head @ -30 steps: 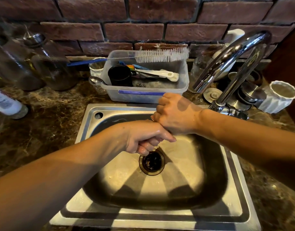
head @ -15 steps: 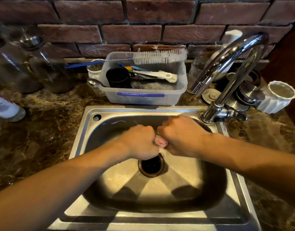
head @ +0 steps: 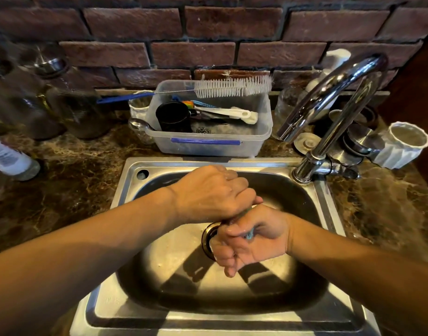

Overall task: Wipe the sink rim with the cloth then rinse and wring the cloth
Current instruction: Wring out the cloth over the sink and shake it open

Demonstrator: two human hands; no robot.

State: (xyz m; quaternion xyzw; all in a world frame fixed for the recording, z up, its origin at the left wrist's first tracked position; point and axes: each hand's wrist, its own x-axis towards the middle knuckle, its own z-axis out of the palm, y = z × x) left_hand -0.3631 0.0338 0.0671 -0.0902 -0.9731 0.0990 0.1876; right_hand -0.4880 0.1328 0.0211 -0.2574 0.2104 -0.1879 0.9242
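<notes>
Head view: I see both hands fisted over the steel sink, at the centre of the frame. The left hand is curled tight with knuckles up, sitting higher and toward the back of the basin. The right hand is curled just below it, palm turned up, fingers wrapped. Between them they clamp the cloth; only a small bluish bit shows inside the right fist and a sliver where the two fists meet, so most of it is hidden. The fists touch each other directly above the drain.

The basin floor in the lower half of the frame is bare, and the near rim along the bottom edge is free. At the back rim, a clear plastic tub sits on the marble surface just beside the sink edge, a bottle brush lying across its top. The faucet rises at the upper right, its spout arching left and ending above the back rim, apart from the hands. A white ribbed cup stands at the right edge.
</notes>
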